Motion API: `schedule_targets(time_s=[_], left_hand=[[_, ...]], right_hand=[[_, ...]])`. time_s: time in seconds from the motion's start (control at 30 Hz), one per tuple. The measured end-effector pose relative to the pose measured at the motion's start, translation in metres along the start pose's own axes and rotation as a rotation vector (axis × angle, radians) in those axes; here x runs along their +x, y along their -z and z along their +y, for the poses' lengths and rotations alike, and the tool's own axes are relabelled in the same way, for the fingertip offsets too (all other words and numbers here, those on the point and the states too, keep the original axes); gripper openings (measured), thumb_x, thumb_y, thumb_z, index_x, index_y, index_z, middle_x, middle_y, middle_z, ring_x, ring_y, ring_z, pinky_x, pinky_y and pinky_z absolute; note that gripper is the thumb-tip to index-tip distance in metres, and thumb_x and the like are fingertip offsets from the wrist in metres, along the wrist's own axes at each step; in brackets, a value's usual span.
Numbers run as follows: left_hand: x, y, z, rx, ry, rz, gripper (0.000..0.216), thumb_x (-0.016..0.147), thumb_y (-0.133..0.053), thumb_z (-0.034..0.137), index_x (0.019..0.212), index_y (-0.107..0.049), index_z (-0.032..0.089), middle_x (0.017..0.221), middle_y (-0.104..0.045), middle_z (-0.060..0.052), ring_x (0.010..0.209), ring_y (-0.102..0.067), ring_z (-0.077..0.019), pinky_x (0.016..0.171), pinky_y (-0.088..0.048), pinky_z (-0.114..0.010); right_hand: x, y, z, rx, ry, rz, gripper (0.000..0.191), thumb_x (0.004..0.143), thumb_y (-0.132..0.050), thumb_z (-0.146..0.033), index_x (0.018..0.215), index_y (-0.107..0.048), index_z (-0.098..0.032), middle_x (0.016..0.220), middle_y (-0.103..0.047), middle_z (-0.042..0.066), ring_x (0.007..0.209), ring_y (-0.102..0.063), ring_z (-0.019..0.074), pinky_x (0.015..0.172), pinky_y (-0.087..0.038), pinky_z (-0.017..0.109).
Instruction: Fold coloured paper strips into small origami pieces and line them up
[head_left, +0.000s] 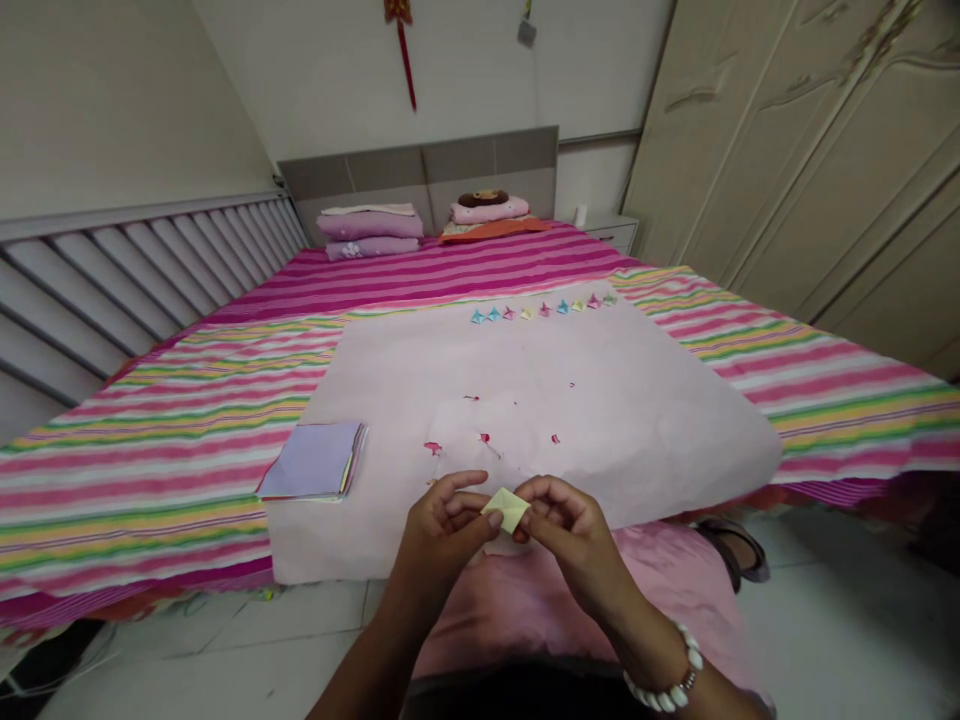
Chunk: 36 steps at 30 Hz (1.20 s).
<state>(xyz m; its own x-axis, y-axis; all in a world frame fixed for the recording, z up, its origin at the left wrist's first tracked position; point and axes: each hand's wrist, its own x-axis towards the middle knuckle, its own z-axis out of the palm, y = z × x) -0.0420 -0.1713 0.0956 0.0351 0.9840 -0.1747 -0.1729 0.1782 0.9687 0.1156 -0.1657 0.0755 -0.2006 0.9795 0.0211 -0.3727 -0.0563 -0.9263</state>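
A small piece of folded yellow paper (507, 509) is held up between both hands, over the near edge of the large pale sheet (600, 400). My left hand (450, 520) pinches its left corner, thumb in front. On the right side, my right hand (561, 515) grips the other corner between thumb and fingers; a bracelet of white beads (671, 690) circles that wrist. The fingers behind the paper are partly hidden. To the left lies a stack of coloured square paper (315, 460), lilac on top.
Several small folded paper pieces (545, 310) in blue, pink, yellow and green form a row along the sheet's far edge. Striped bedding (187, 420) surrounds the sheet. Folded bedding (371, 225) sits by the headboard (390, 185). A wardrobe (810, 150) stands at right.
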Motion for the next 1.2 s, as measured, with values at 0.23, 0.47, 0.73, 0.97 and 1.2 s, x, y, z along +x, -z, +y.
schedule_targets(time_s=[0.23,0.47,0.73,0.97,1.2], left_hand=[[-0.001,-0.003,0.005,0.005,0.005,0.018,0.045,0.060,-0.081,0.022,0.099,-0.060,0.014,0.075,-0.076,-0.004,0.070,-0.071,-0.0182,0.070,-0.055,-0.029],[-0.003,-0.003,0.011,0.072,-0.024,-0.007,0.045,0.064,-0.077,0.019,0.104,-0.057,0.014,0.072,-0.075,-0.002,0.070,-0.070,-0.0157,0.070,-0.054,-0.025],[-0.007,-0.004,0.009,0.214,-0.154,-0.011,0.048,0.071,-0.072,0.019,0.115,-0.052,0.017,0.078,-0.074,-0.003,0.073,-0.069,-0.0171,0.071,-0.054,-0.027],[-0.003,-0.004,0.005,0.284,-0.236,0.010,0.043,0.072,-0.072,0.021,0.112,-0.056,0.018,0.068,-0.071,0.000,0.066,-0.067,-0.0159,0.065,-0.051,-0.025],[0.002,-0.006,0.004,0.144,-0.126,0.064,0.048,0.061,-0.080,0.022,0.103,-0.058,0.017,0.069,-0.073,-0.001,0.067,-0.069,-0.0171,0.068,-0.053,-0.027]], right_hand=[[-0.002,-0.005,-0.006,0.005,0.014,0.005,0.013,0.069,-0.076,-0.026,0.074,-0.068,-0.018,0.062,-0.065,-0.001,0.058,-0.060,0.0119,0.058,-0.047,0.023],[-0.003,-0.001,-0.003,-0.026,0.001,-0.039,0.011,0.073,-0.073,-0.027,0.079,-0.069,-0.018,0.063,-0.067,0.001,0.060,-0.061,0.0141,0.062,-0.049,0.026],[-0.002,-0.001,-0.002,0.005,-0.023,-0.037,0.015,0.071,-0.077,-0.028,0.077,-0.069,-0.018,0.062,-0.067,0.000,0.058,-0.061,0.0129,0.060,-0.049,0.025],[0.000,-0.002,-0.003,-0.095,0.007,-0.015,0.019,0.071,-0.076,-0.034,0.072,-0.068,-0.017,0.057,-0.067,0.000,0.053,-0.060,0.0129,0.055,-0.049,0.026],[0.001,0.001,0.000,-0.106,0.036,0.075,0.018,0.071,-0.076,-0.034,0.073,-0.069,-0.017,0.055,-0.067,0.000,0.052,-0.059,0.0131,0.054,-0.047,0.026]])
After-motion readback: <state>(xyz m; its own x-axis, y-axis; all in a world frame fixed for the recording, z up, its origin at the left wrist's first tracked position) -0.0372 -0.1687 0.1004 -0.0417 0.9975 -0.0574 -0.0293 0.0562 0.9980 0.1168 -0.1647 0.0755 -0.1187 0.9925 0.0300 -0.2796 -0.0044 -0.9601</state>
